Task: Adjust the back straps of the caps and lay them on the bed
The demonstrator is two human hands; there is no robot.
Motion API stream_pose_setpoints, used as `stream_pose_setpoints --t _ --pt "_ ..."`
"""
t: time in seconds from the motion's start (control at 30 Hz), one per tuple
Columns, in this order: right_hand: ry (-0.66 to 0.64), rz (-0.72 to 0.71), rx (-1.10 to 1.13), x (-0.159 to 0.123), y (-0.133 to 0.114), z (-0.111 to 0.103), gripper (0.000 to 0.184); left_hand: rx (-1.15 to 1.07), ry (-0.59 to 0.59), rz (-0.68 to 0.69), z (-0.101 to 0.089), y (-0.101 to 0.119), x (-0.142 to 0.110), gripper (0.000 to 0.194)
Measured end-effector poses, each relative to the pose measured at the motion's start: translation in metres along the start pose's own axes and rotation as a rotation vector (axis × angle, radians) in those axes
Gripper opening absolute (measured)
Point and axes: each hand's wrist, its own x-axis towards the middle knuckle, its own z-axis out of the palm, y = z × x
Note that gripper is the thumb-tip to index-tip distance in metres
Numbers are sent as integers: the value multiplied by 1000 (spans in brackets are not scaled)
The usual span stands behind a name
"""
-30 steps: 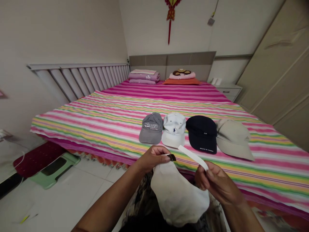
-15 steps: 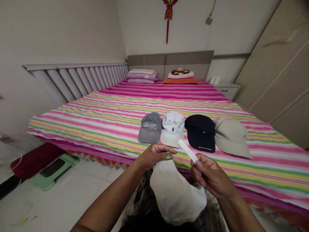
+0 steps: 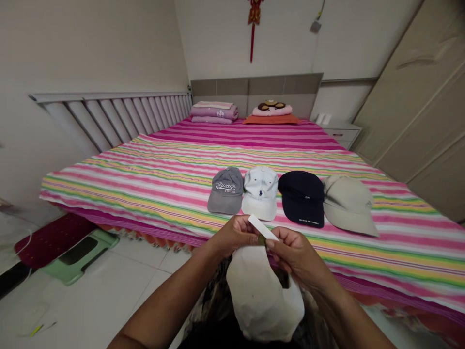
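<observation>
A whitish baseball cap [image 3: 263,295] hangs below my hands, its rear opening turned up. My left hand [image 3: 236,236] is closed on the cap's edge beside a small brass-coloured buckle [image 3: 261,240]. Between thumb and fingers, my right hand [image 3: 292,249] pinches the cap's white strap [image 3: 262,227]. The strap slants across the buckle, its free end pointing up and left; whether it passes through the buckle I cannot tell. Just beyond my hands lie a grey cap [image 3: 225,191], a white cap [image 3: 260,194], a black cap [image 3: 302,198] and a beige cap [image 3: 348,206] in a row.
The caps rest on a bed with a striped sheet [image 3: 163,169]. Folded bedding [image 3: 214,114] and a pink-and-orange pile [image 3: 271,116] lie by the headboard [image 3: 225,87]. A green stool [image 3: 80,254] stands on the tiled floor at left; a nightstand [image 3: 341,133] is at far right.
My right hand has moved left and brought the strap over to the buckle by my left hand. My two hands are now close together. The caps on the bed have not moved.
</observation>
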Motion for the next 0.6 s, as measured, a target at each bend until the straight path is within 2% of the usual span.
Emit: stream_pose_setpoints --t 0.1,0.23,0.4,0.47,0.53,0.6 --pt "11 16 64 0 2 3 28 32 -18 48 -1 -2 -1 34" --pt "-11 31 162 0 1 5 27 166 -52 221 -1 -3 -2 42" --pt "13 9 193 2 4 8 27 492 144 388 3 -5 -8 23" --pt "28 0 174 2 5 8 26 575 184 474 3 -7 -10 20" --pt "41 -6 140 2 7 8 26 552 196 522 1 -9 -11 19" --pt "51 -17 127 2 7 8 28 416 186 509 -2 -11 -11 19"
